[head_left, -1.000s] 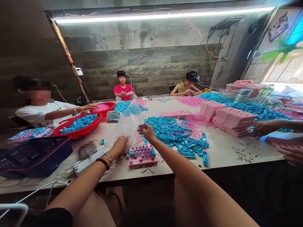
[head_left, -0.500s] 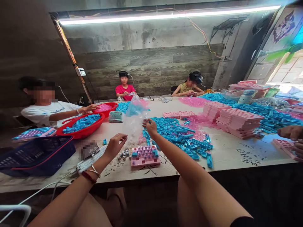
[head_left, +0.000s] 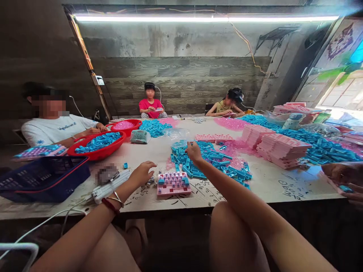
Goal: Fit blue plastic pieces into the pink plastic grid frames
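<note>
My left hand (head_left: 142,174) hovers over small grey metal-looking pieces (head_left: 148,184), fingers loosely stretched and holding nothing visible. To its right lies a pink tray-like panel (head_left: 173,190) with clear pink-purple pieces (head_left: 176,176) and blue pieces at both ends. My right hand (head_left: 194,152) is above a heap of blue plastic pieces (head_left: 208,162), its fingers curled together. What it pinches, if anything, is hidden. Just beyond it a clear plastic bag (head_left: 176,133) lies low over the table; I cannot tell whether the hand touches it.
Stacks of pink panels (head_left: 283,149) stand right, before more blue pieces (head_left: 320,141). At left are a dark basket (head_left: 48,185), a red basin (head_left: 120,147) of blue pieces and a white power strip (head_left: 109,187). Three people sit around; another person's hand (head_left: 344,175) enters at right.
The plastic bag has dropped from upright to low on the table, farther back. My right hand has shifted right; my left hand's fingers have opened a little. The person at left has drawn an arm back.
</note>
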Demonstrator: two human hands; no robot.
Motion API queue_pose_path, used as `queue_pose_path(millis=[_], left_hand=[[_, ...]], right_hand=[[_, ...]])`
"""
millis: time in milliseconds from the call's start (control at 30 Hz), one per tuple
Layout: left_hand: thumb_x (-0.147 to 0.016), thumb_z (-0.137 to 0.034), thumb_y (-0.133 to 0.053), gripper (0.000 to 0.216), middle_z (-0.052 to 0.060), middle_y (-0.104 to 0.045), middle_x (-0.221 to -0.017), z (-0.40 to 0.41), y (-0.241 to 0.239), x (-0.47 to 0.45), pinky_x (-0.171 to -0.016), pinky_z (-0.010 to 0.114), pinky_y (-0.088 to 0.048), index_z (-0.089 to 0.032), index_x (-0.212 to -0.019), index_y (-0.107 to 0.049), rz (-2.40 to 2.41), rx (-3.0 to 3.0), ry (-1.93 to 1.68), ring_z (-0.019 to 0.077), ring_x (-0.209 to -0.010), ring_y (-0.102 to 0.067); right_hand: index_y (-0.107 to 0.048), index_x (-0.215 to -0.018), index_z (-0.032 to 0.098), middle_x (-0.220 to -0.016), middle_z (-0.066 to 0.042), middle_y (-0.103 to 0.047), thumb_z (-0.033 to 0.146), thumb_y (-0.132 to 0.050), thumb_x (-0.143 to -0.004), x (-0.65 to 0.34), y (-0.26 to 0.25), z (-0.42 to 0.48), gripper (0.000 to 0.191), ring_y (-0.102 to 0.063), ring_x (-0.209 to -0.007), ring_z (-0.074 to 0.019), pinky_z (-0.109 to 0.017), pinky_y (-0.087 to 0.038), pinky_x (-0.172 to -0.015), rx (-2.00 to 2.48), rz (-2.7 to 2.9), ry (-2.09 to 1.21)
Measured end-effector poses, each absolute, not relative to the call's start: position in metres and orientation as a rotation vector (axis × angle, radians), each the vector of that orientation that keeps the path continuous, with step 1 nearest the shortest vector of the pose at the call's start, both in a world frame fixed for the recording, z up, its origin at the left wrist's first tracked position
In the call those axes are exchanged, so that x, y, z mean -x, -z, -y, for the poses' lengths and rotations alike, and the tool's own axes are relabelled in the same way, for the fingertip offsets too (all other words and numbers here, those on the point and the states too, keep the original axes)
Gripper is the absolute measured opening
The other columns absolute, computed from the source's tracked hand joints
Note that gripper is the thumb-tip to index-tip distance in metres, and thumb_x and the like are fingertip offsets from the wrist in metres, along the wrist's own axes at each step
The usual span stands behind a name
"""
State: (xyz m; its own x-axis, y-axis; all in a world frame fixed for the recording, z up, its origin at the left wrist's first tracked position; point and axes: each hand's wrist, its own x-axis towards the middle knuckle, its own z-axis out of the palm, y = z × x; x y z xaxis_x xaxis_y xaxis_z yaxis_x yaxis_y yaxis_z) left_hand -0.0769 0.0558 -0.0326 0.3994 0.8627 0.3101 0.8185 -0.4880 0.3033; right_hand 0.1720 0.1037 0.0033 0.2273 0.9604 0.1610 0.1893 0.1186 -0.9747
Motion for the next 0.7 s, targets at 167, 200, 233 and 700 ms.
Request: queue_pose_path(millis=[167, 200, 233, 700], left_hand=[[-0.064, 0.002, -0.037, 0.044, 0.009, -0.06, -0.104, -0.062, 0.035, 0.083, -0.088, 0.033, -0.044, -0.014, -0.097, -0.061, -1.666, -2.504, -0.537, 0.0197, -0.097, -0.057], [-0.065, 0.002, -0.036, 0.043, 0.009, -0.061, -0.102, -0.063, 0.036, 0.084, -0.088, 0.033, -0.045, -0.014, -0.096, -0.061, -1.684, -2.502, -0.498, 0.0197, -0.095, -0.057], [-0.067, 0.001, -0.036, 0.042, 0.009, -0.062, -0.101, -0.064, 0.037, 0.085, -0.088, 0.033, -0.044, -0.014, -0.096, -0.061, -1.693, -2.503, -0.466, 0.0197, -0.095, -0.057], [-0.077, -0.007, -0.04, 0.028, 0.01, -0.061, -0.099, -0.076, 0.045, 0.053, -0.083, 0.029, -0.045, -0.013, -0.09, -0.064, -1.246, -2.705, -0.471, 0.0194, -0.089, -0.059]], right_hand=[[-0.049, -0.078, 0.016, -0.05, 0.006, -0.035, 0.023, -0.051, -0.07, -0.181, -0.003, -0.043, 0.011, -0.028, -0.04, -0.0059, -0.019, -0.024, -0.039, 1.413, 1.338, -1.196], [-0.05, -0.077, 0.016, -0.049, 0.007, -0.033, 0.021, -0.049, -0.069, -0.183, -0.003, -0.035, 0.009, -0.027, -0.04, -0.0059, -0.019, -0.024, -0.039, 1.424, 1.345, -1.275], [-0.051, -0.076, 0.016, -0.048, 0.006, -0.034, 0.02, -0.046, -0.069, -0.184, -0.003, -0.028, 0.009, -0.027, -0.04, -0.006, -0.019, -0.026, -0.04, 1.429, 1.358, -1.331], [-0.056, -0.102, 0.015, -0.095, -0.008, -0.062, 0.012, -0.05, -0.07, -0.185, 0.021, -0.017, 0.033, -0.055, -0.088, -0.0196, -0.028, -0.039, -0.078, 1.275, 2.075, -0.828]])
